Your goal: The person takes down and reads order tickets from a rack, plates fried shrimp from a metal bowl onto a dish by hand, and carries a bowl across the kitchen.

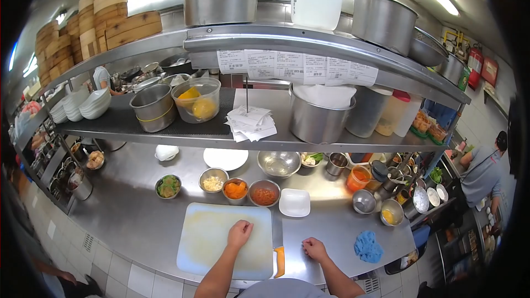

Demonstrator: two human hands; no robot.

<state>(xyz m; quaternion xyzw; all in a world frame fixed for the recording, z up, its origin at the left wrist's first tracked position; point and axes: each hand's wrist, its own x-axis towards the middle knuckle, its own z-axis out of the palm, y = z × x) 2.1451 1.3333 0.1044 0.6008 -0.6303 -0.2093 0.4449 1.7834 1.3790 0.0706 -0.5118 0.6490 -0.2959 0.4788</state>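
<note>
My left hand [240, 233] rests on the right part of a pale cutting board [199, 243], its fingers curled in with nothing showing in them. Over the steel counter, right of the board, is my right hand [314, 249], also curled and with no object visible. Between the two, an orange handle [280, 262] lies against the board's right edge; what it belongs to is unclear. Behind the board stand metal bowls of green leafy food [168, 186], pale chopped bits [213, 180], orange pieces [236, 189] and reddish crumbs [264, 193]. A white square dish [295, 203] sits beside them.
A crumpled blue cloth [368, 246] lies on the right. Small containers, including an orange tub [359, 179], crowd the back right. A shelf [221, 139] overhead carries pots, a clear tub [196, 100] and spiked paper slips [251, 123]. A co-worker [483, 171] stands far right.
</note>
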